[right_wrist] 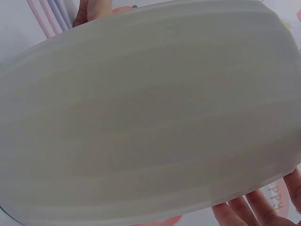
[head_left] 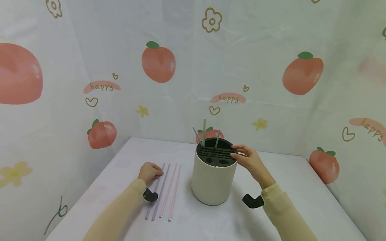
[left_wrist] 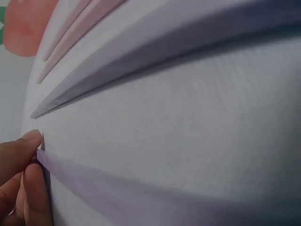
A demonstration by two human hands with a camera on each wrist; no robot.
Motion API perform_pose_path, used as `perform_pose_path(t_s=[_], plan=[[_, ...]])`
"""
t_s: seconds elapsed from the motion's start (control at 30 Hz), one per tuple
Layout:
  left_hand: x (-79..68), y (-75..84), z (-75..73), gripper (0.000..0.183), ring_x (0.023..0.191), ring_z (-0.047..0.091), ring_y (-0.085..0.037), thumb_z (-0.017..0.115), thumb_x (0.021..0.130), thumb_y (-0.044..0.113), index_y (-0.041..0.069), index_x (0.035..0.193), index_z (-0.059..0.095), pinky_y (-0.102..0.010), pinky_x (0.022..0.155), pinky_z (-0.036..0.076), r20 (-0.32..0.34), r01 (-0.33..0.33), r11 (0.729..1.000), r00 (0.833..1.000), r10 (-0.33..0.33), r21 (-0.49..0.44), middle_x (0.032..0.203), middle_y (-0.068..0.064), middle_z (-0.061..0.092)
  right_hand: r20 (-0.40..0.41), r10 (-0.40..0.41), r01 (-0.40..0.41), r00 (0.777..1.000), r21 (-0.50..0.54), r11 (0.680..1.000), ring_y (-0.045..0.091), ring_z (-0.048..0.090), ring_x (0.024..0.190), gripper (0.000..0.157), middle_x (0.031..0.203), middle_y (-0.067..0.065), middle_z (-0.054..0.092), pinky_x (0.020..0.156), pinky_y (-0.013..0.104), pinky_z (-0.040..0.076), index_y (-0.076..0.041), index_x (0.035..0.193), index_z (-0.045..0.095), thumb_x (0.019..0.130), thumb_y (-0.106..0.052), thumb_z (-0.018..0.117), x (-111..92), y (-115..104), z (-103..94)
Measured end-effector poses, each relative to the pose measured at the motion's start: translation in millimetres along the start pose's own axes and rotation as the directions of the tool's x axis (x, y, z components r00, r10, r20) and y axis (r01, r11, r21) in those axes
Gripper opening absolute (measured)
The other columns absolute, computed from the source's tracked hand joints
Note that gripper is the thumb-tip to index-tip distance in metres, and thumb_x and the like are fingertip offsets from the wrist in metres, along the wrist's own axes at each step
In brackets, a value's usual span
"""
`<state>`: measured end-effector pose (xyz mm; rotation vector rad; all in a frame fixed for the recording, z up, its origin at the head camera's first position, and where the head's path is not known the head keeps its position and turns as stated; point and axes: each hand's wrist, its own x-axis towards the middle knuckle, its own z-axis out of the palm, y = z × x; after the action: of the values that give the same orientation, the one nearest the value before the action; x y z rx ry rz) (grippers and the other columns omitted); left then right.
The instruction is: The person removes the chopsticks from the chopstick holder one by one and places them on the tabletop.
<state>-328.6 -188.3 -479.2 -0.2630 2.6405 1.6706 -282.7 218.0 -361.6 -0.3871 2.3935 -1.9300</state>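
"While both arms reach forward, my left hand (head_left: 150, 172) pinches one purple stick (head_left: 157, 184) at its far end; my right hand (head_left: 252, 163), fingers spread, touches the pot (head_left: 212, 182) at its rim."

"How many sticks?"

"Two purple, two pink ones (head_left: 169, 190) on the desk (head_left: 193, 221), three thin sticks (head_left: 204, 132) inside the pot."

Btm ends of 3 standing sticks (head_left: 204, 131) hidden in holder (head_left: 212, 187). L wrist mount (head_left: 151, 196) covers pt of leftmost purple stick (head_left: 148, 211); near ends of it & 2nd purple stick (head_left: 155, 211) run off-frame, blurred, in L wrist cam. R hand (head_left: 248, 162) cut by R wrist cam's edge; sleeves (head_left: 116, 211) cut, btm of head view.
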Motion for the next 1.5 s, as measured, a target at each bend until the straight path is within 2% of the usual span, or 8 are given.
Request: perform_pose_path(t_s=[0.33, 0.53, 0.77, 0.97, 1.13, 1.27, 1.4, 1.5], plan=[[-0.6, 3.7, -0.3, 0.018, 0.057, 0.058, -0.008, 0.078, 0.075, 0.000, -0.006, 0.090, 0.069, -0.019, 0.058, 0.054, 0.008, 0.004, 1.000, 1.000, -0.004, 0.024, 0.074, -0.006, 0.065, -0.005, 0.000, 0.000, 1.000, -0.003, 1.000, 0.011, 0.057, 0.109, 0.050, 0.132, 0.015, 0.047, 0.100, 0.032, 0.047, -0.001, 0.135, 0.048, 0.094, -0.024, 0.065, 0, 0, -0.3], [0.6, 4.5, -6.2, 0.025, 0.064, 0.062, -0.009, 0.074, 0.082, 0.006, -0.008, 0.102, 0.067, -0.020, 0.062, 0.056, 0.022, 0.007, 0.998, 1.000, -0.006, -0.067, 0.083, -0.008, 0.069, -0.002, -0.012, 0.012, 1.000, 0.003, 1.000, 0.018, 0.054, 0.116, 0.050, 0.132, 0.017, 0.047, 0.096, 0.026, 0.049, 0.001, 0.135, 0.047, 0.094, -0.022, 0.064, 1, 2, 0.4], [0.0, 49.4, -13.7, 0.037, 0.090, 0.063, -0.015, 0.068, 0.091, 0.017, -0.006, 0.119, 0.060, -0.026, 0.083, 0.057, 0.065, -0.090, 0.951, 0.991, 0.114, -0.296, 0.104, -0.007, 0.066, -0.003, -0.008, 0.008, 1.000, -0.003, 1.000, 0.020, 0.053, 0.118, 0.049, 0.133, 0.016, 0.047, 0.098, 0.028, 0.049, 0.000, 0.134, 0.048, 0.094, -0.023, 0.065, 1, 3, -0.5], [-15.5, 117.7, -7.9, 0.040, 0.087, 0.063, -0.009, 0.067, 0.093, 0.017, -0.007, 0.123, 0.057, -0.024, 0.085, 0.056, 0.067, -0.240, 0.860, 0.951, 0.301, -0.450, 0.099, 0.001, 0.064, -0.004, -0.003, 0.003, 1.000, -0.005, 1.000, 0.022, 0.052, 0.121, 0.050, 0.134, 0.016, 0.047, 0.098, 0.028, 0.049, -0.001, 0.135, 0.048, 0.094, -0.024, 0.065, 1, 2, -0.1], [-30.0, 160.2, 8.4, 0.038, 0.088, 0.064, -0.008, 0.068, 0.091, 0.011, -0.010, 0.121, 0.057, -0.022, 0.084, 0.055, 0.068, -0.346, 0.787, 0.896, 0.438, -0.510, 0.095, 0.004, 0.066, -0.001, -0.014, 0.014, 1.000, -0.004, 1.000, 0.024, 0.051, 0.121, 0.050, 0.135, 0.020, 0.047, 0.096, 0.026, 0.049, 0.001, 0.136, 0.047, 0.094, -0.022, 0.064, 0, 1, 0.0], [-37.5, 177.0, 23.8, 0.028, 0.092, 0.063, -0.008, 0.069, 0.089, 0.008, -0.005, 0.113, 0.061, -0.024, 0.088, 0.054, 0.088, -0.405, 0.762, 0.854, 0.512, -0.504, 0.096, 0.005, 0.066, -0.009, -0.013, 0.013, 1.000, 0.007, 1.000, 0.017, 0.054, 0.116, 0.049, 0.133, 0.019, 0.047, 0.094, 0.024, 0.049, 0.001, 0.135, 0.047, 0.095, -0.020, 0.064, -1, 0, 0.4], [-41.4, 181.7, 35.6, 0.017, 0.092, 0.062, -0.008, 0.069, 0.088, 0.004, 0.001, 0.103, 0.063, -0.030, 0.091, 0.054, 0.108, -0.421, 0.746, 0.832, 0.544, -0.516, 0.097, 0.005, 0.065, -0.010, -0.013, 0.013, 1.000, 0.015, 1.000, 0.014, 0.055, 0.113, 0.049, 0.131, 0.017, 0.048, 0.095, 0.025, 0.049, 0.001, 0.135, 0.047, 0.094, -0.020, 0.064, -1, 0, 1.0], [-42.7, 181.2, 42.0, 0.020, 0.090, 0.063, -0.009, 0.068, 0.088, 0.001, -0.007, 0.104, 0.060, -0.031, 0.089, 0.055, 0.122, -0.421, 0.726, 0.816, 0.564, -0.544, 0.094, 0.004, 0.066, -0.008, -0.010, 0.010, 1.000, 0.009, 1.000, 0.019, 0.053, 0.118, 0.050, 0.133, 0.018, 0.048, 0.099, 0.030, 0.048, 0.001, 0.136, 0.047, 0.094, -0.021, 0.064, -1, 0, 0.9]])
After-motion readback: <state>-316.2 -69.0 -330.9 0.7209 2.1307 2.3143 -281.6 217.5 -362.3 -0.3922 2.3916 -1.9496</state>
